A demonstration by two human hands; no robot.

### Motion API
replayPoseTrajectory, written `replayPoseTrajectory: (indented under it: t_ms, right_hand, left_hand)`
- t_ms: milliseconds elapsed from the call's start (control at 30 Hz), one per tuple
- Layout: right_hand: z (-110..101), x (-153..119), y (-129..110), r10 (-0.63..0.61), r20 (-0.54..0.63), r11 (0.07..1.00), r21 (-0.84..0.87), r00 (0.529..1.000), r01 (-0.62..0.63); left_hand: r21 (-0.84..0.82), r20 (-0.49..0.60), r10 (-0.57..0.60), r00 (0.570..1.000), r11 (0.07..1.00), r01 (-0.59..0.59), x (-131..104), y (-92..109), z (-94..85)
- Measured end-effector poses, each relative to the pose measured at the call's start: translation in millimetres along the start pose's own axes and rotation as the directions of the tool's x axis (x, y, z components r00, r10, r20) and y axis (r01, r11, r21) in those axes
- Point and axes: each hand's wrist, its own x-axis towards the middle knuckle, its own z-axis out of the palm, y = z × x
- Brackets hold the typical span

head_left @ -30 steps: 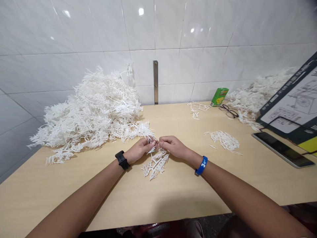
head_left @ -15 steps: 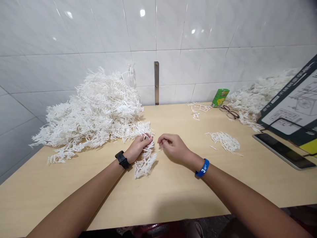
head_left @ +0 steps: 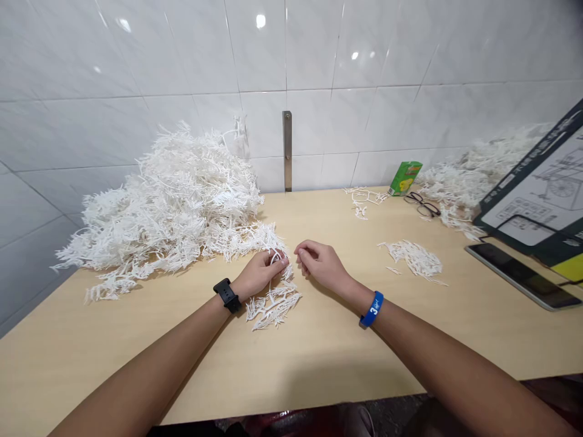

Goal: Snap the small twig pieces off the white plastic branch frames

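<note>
Head view shows the left hand [head_left: 262,273] closed in a pinch on a white branched sprig [head_left: 274,308], which hangs down over the desk [head_left: 228,376] at its middle, just beside a big white pile [head_left: 182,206]. The right hand [head_left: 321,265] is apart from it, fingers loosely curled; whether a small piece sits in them I cannot tell. The sprig looks very light and springy, probably plastic, with thin tips that could snap or snag; the thicker stem seems the best place to grip. Counting: one sprig held, as far as the tangle lets me judge; two large piles, the second [head_left: 478,167] at the far right; one small heap of loose bits [head_left: 413,260]; one green carton [head_left: 405,178]; one pair of glasses [head_left: 422,205].
</note>
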Motion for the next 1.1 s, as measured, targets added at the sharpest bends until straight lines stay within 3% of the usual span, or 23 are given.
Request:
replayPoseTrajectory:
  t_ms: [100,300,433,633,767,900,1000,1100]
  right_hand:
    - [5.4,-2.7,-3.0,-0.066,0.159,0.996,-0.054,0.985,0.076]
    - [5.9,0.4,1.1,-0.100,0.219,0.972,-0.185,0.970,0.142]
    - [4.0,1.0,-0.3,-0.132,0.296,0.984,-0.076,0.946,0.161]
    - [4.1,-1.1,-1.8,-0.143,0.381,0.990,0.071,0.913,0.126]
    - [5.3,-1.6,-0.6,-0.118,0.326,0.992,-0.010,0.938,0.129]
    - [2.9,1.8,4.1,-0.091,0.161,0.963,-0.236,0.983,0.128]
    - [-1.1,4.6,7.6,-0.134,0.070,0.891,-0.428,0.988,0.152]
    - [-2.4,4.6,6.8,-0.214,0.027,0.860,-0.469,0.976,0.201]
  left_hand:
    - [0.010,-0.011,0.020,1.000,1.000,-0.019,0.0,-0.8,1.5]
    - [-0.029,0.018,0.031,0.999,0.999,-0.030,0.0,-3.2,1.8]
    - [-0.073,0.064,0.047,0.997,0.996,-0.043,-1.8,-4.6,0.8]
    - [-0.305,0.114,0.042,0.993,0.952,-0.005,-1.6,-8.5,0.6]
    - [-0.333,0.068,0.071,0.995,0.942,-0.044,-0.6,-8.2,0.6]
    - [-0.253,-0.007,0.035,0.999,0.967,-0.035,-0.5,-7.3,0.3]
    - [-0.196,-0.048,-0.016,0.999,0.981,0.006,-0.5,-6.2,0.5]
    - [-0.151,-0.054,-0.011,0.998,0.989,0.003,-0.9,-3.7,0.9]
